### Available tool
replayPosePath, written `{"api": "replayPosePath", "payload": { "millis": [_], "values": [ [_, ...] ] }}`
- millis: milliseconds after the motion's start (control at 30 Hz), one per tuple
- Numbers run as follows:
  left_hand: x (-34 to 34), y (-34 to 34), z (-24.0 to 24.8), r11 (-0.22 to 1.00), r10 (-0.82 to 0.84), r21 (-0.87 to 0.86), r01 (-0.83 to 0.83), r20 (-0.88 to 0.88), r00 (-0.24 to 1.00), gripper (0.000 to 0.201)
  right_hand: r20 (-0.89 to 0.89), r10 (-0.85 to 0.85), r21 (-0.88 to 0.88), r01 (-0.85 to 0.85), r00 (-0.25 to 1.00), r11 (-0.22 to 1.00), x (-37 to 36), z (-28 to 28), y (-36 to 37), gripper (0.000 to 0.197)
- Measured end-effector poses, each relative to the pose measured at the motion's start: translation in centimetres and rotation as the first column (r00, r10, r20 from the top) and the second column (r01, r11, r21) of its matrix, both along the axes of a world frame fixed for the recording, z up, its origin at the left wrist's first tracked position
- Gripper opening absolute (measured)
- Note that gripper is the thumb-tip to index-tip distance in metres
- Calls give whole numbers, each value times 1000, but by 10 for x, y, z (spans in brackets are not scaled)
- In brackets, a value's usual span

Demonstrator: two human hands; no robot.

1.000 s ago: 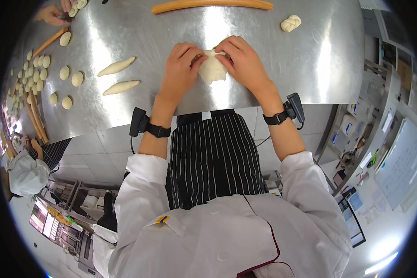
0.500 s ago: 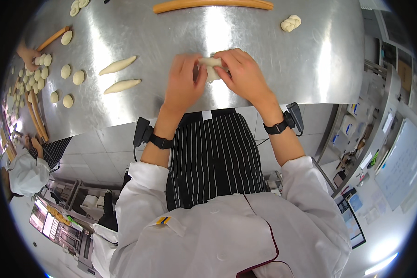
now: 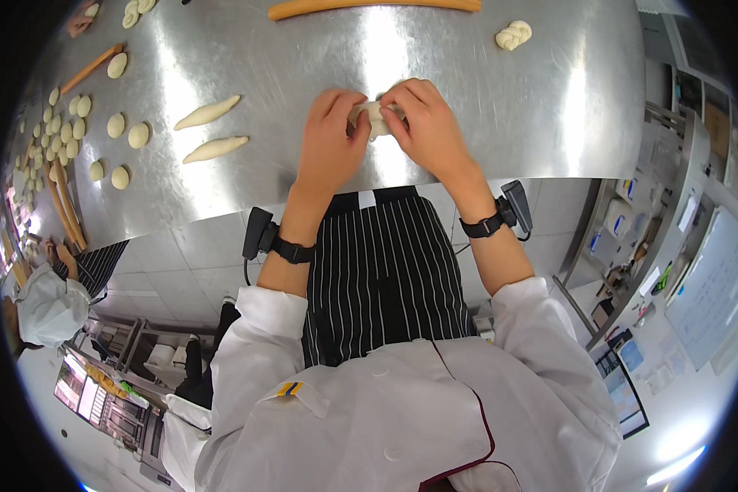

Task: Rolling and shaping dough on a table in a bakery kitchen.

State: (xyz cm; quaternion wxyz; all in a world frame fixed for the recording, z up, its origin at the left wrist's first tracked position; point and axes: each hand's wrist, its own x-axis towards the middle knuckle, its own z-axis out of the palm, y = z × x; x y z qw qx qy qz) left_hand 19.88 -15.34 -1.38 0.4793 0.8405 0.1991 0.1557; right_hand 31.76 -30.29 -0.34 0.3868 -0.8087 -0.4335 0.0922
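Dough (image 3: 376, 121), upper ctr of frame, went from flat sheet to part-rolled, so less flat bit was left imo; L hand (image 3: 334, 135) + R hand (image 3: 425, 127) had fingers pinched narrow on its ends.

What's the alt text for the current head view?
A person's bare hands pinch a piece of pale dough at a metal table. To the left lie two tapered dough pieces and many dough balls; beyond the hands lies a wooden rod, with a knotted dough piece farther right.
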Motion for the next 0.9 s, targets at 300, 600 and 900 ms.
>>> {"api": "replayPosePath", "payload": {
  "millis": [300, 600, 900],
  "values": [
    [-20, 2, -18, 957, -2, 289, -18, 69, 998, 22, 44, -37, 35, 35, 998, 999, -6, -11, -14, 28],
    [-22, -2, -11, 993, 38, 115, -41, 27, 999, 23, -56, -79, -10, 79, 995, 997, -10, -16, -20, 25],
    [-35, -10, -5, 989, 68, -129, -77, -77, 995, 22, -144, -97, 53, 105, 985, 993, -27, -22, -32, 24]
  ]
}}
